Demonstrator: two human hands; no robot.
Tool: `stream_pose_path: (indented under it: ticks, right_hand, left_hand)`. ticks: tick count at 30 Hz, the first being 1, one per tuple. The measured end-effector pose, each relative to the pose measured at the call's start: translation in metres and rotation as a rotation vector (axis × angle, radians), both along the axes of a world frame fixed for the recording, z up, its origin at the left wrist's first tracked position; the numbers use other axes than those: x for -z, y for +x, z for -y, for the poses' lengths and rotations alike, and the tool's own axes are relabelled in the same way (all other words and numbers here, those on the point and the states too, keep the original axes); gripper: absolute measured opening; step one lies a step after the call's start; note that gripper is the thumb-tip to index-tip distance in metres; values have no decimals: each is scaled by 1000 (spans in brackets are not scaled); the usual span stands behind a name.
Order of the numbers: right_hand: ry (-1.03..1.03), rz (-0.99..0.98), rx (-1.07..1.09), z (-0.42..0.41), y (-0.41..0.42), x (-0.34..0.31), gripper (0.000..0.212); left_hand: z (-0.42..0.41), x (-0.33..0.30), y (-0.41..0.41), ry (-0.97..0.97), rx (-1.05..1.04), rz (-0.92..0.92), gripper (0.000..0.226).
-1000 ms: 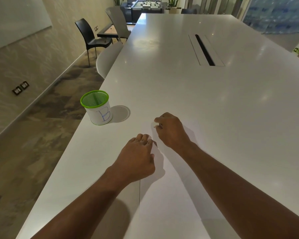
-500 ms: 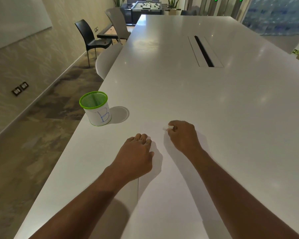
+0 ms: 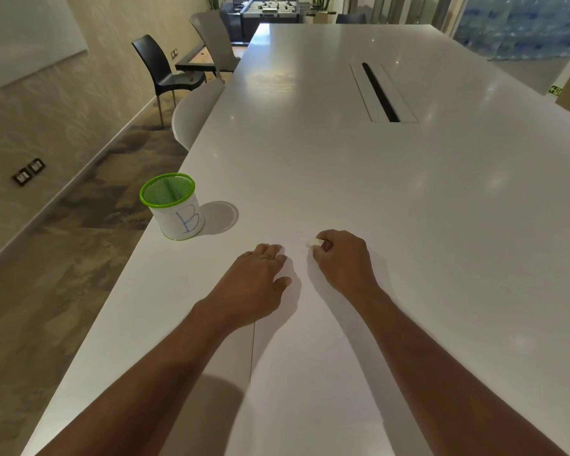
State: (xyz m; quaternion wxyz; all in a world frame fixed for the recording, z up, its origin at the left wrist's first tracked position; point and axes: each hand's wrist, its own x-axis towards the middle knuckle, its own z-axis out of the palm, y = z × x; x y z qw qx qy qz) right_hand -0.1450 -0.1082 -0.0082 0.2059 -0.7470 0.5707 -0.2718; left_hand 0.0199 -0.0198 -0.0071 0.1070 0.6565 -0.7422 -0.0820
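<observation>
In the head view, a small white block (image 3: 312, 242) is seen, pinched between the thumb and the curled fingers of the right hand (image 3: 343, 261). The block is pale, short and with rounded corners, like an eraser; only its end is shown outside the fingertips. It is held low over the far part of a white sheet of paper (image 3: 310, 373); whether it touches the sheet cannot be told. The sheet is plain, almost the same colour as the white table (image 3: 343, 159) on which it is laid, and its left edge is marked by a thin line. The left hand (image 3: 254, 284) is laid palm down on the sheet, just beside the right hand, the fingers relaxed, and nothing is held. A green-rimmed mesh cup (image 3: 175, 209) with a paper label marked "B" is placed near the left table edge.
</observation>
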Motion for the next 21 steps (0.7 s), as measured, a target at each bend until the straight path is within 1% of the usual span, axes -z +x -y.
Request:
stream_pose_path:
  ticks: [2, 6, 11, 16, 19, 21]
  right_hand:
    - [-33, -31, -43, -2, 6, -3, 27]
    - [-117, -164, -161, -5, 15, -1, 21]
    - [-132, -232, -48, 15, 4, -6, 25]
    - [-199, -304, -256, -2, 16, -6, 23]
    - [-192, -308, -140, 14, 7, -10, 23]
    - [-194, -316, -123, 14, 8, -12, 23]
  left_hand:
    - [1, 0, 1, -5, -3, 13, 49]
    - [1, 1, 0, -13, -7, 21, 48]
    - [2, 0, -1, 7, -8, 12, 52]
    - [3, 1, -1, 9, -10, 5, 47]
    - [4, 0, -1, 17, -9, 8, 50]
    - [3, 0, 0, 9, -6, 10, 49]
